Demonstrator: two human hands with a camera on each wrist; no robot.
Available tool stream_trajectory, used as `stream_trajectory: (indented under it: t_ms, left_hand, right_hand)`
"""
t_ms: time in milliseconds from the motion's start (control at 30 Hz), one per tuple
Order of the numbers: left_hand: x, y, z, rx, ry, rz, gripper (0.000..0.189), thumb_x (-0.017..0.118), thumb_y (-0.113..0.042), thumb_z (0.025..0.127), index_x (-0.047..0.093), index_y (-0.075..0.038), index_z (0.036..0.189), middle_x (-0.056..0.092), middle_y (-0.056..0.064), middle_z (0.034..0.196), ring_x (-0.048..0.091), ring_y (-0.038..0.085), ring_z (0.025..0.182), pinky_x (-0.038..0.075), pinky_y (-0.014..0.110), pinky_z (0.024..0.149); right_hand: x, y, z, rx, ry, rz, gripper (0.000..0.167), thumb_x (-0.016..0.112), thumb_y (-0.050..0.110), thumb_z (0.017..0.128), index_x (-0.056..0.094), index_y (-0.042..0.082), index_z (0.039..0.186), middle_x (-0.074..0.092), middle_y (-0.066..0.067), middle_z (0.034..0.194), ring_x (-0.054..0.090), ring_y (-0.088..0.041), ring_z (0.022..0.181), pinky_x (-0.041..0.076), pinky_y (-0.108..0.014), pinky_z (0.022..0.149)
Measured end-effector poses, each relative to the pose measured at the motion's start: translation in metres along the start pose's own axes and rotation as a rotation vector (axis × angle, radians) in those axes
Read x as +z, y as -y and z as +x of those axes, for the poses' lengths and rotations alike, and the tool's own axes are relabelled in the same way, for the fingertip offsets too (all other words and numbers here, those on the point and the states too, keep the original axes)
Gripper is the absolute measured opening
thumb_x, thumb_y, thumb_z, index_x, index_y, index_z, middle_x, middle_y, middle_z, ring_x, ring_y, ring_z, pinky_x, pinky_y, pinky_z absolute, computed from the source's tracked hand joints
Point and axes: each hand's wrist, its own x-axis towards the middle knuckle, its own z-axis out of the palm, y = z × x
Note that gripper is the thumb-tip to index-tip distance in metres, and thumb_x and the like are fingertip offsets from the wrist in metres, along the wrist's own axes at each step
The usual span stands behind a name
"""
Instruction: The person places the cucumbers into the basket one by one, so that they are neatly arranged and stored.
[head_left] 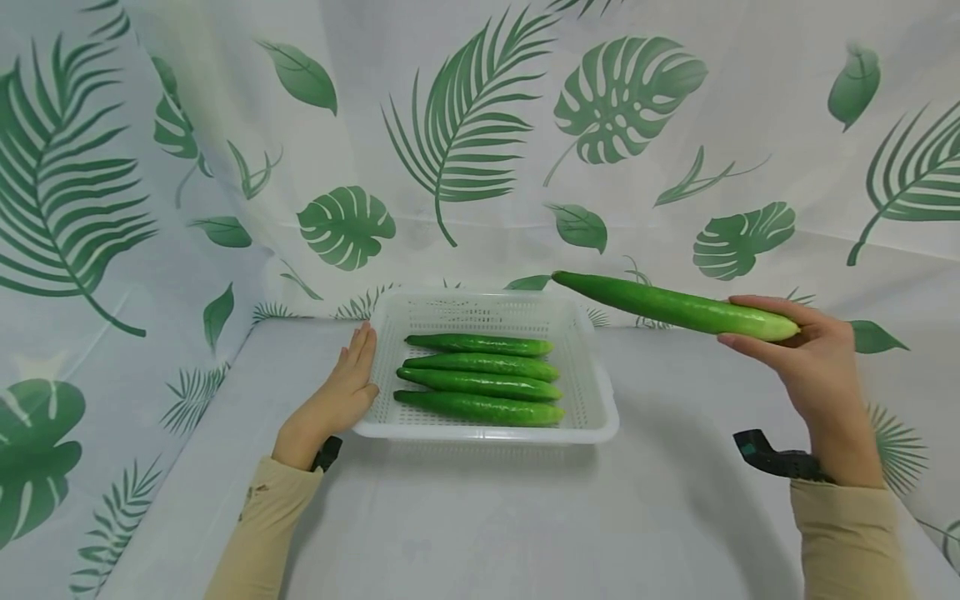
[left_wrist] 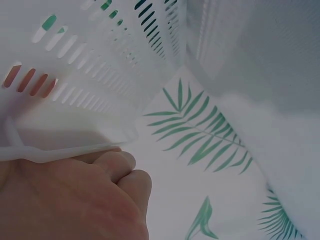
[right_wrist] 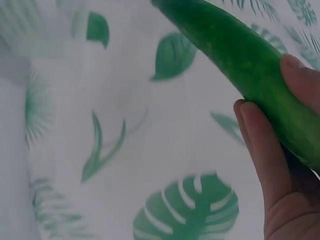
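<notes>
My right hand (head_left: 821, 367) grips a long green cucumber (head_left: 667, 305) by its paler end, holding it up to the right of the basket with the dark tip pointing left. In the right wrist view, thumb and fingers lie on opposite sides of the cucumber (right_wrist: 250, 60). A white perforated plastic basket (head_left: 491, 432) stands on the table, with several cucumbers (head_left: 480, 384) lying side by side across its bottom. My left hand (head_left: 341, 387) rests against the basket's left side, fingers straight. From the left wrist, the hand (left_wrist: 85, 195) shows along the rim of the basket (left_wrist: 75, 55).
The white table (head_left: 480, 517) spreads in front of the basket. Behind and at the left hangs a white cloth (head_left: 480, 242) with green leaf prints. Each wrist carries a black strap-on camera, such as the right wrist device (head_left: 780, 458).
</notes>
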Motion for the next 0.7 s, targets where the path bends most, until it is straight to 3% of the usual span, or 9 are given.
stream_trajectory:
  t_ms: [133,267,500,700]
  left_hand:
    - [0.000,0.000,0.000,0.001,-0.001,-0.001,0.078,0.039,-0.004,0.092,-0.007,0.008,0.154,-0.014,0.022,0.163,-0.016,0.032,0.149,-0.003,0.055,0.119]
    - [0.000,0.000,0.000,0.002,-0.002,-0.010,0.079,0.039,-0.004,0.092,-0.007,0.008,0.154,-0.015,0.021,0.163,-0.016,0.032,0.149,-0.003,0.054,0.119]
    - [0.001,0.001,-0.001,0.010,-0.002,-0.013,0.079,0.039,-0.004,0.091,-0.007,0.008,0.154,-0.016,0.020,0.163,-0.016,0.033,0.149,-0.004,0.055,0.119]
    - [0.000,0.001,0.000,0.015,-0.005,-0.016,0.078,0.039,-0.003,0.091,-0.007,0.009,0.154,-0.016,0.021,0.163,-0.016,0.033,0.149,-0.004,0.055,0.119]
  right_hand:
    - [0.030,0.006,0.004,-0.106,0.059,0.138,0.049,0.075,-0.015,0.077,0.065,-0.006,0.124,0.062,-0.007,0.118,0.055,-0.019,0.092,0.053,-0.012,0.073]
    - [0.057,0.008,0.005,-0.161,0.126,0.191,0.047,0.074,-0.017,0.077,0.066,-0.008,0.122,0.063,-0.010,0.116,0.055,-0.021,0.092,0.055,-0.015,0.074]
    - [0.099,0.004,0.000,-0.167,0.271,0.330,0.046,0.073,-0.018,0.077,0.067,-0.006,0.121,0.064,-0.010,0.119,0.060,-0.019,0.093,0.057,-0.022,0.077]
    - [0.138,-0.004,-0.013,-0.096,0.394,0.265,0.045,0.077,-0.010,0.078,0.067,-0.004,0.121,0.066,-0.008,0.119,0.065,-0.019,0.092,0.058,-0.028,0.076]
